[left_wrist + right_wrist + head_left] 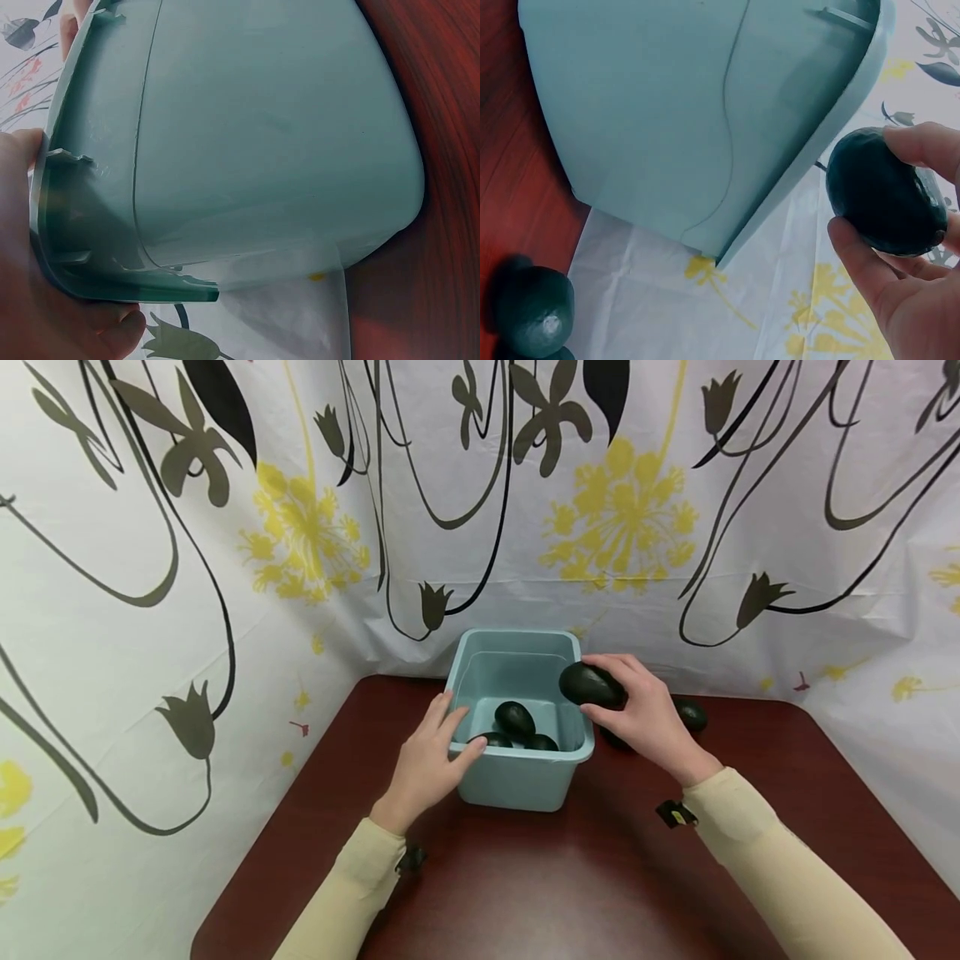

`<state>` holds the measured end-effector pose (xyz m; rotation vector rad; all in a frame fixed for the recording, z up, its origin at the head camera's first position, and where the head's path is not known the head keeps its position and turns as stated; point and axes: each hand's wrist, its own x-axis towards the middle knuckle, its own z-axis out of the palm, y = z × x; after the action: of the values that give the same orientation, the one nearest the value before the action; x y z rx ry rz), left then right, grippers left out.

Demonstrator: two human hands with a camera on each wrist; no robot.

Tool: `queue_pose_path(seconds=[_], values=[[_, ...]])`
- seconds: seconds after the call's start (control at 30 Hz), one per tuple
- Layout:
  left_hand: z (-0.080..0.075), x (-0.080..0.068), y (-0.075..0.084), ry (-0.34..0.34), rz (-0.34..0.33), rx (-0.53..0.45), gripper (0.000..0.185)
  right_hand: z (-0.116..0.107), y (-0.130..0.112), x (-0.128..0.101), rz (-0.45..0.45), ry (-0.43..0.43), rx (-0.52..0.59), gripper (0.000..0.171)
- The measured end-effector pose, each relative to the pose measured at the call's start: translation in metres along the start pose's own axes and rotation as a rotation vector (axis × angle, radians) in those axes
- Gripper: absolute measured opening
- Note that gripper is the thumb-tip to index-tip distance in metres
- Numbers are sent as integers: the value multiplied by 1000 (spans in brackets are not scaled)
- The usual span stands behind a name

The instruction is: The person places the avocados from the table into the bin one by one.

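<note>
A dark green avocado [592, 685] is pinched between the thumb and fingers of my right hand [651, 714], held up by the right rim of a pale blue-green plastic bin [517, 781]. The right wrist view also shows that avocado [885, 191], apart from the bin's outer wall [645, 112]. Inside the bin, one avocado [515, 719] lies in plain sight; others are partly hidden behind the near rim. My left hand [427, 768] rests on the near left corner of the bin, its fingers spread and relaxed against the rim [45, 217].
On the dark red table [315, 827], right of the bin, lie more avocados, including one avocado [690, 715] partly behind my right hand. A patterned white cloth [480, 552] hangs behind the table and along its sides.
</note>
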<state>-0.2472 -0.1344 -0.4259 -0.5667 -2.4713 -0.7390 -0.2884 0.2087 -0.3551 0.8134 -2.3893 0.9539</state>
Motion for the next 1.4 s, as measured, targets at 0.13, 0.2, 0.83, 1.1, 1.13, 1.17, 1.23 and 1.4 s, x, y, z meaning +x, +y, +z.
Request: queue_pose_path(seconds=[0.13,0.2,0.83,1.1,1.13,1.17,1.23,1.4], values=[[0,1,1,5,9,0,70,1,-2,1,8,-12,50,68],[-1,2,1,7,13,1,70,2,-3,1,15,-15,68,68],[-1,0,1,2,9,1,70,-8,7,-8,60,-41,7,65],[-1,1,1,-1,6,1,69,-15,16,-12,69,-31,-12,62],[-1,1,2,-2,3,2,69,-16,17,-13,69,-28,-16,62],[-1,1,2,-2,0,3,69,-17,19,-13,70,-26,-18,61],[-1,1,2,-4,-5,5,69,-18,22,-14,77,-20,-26,60],[-1,1,2,-7,-9,7,69,-19,33,-17,102,-8,-30,58]])
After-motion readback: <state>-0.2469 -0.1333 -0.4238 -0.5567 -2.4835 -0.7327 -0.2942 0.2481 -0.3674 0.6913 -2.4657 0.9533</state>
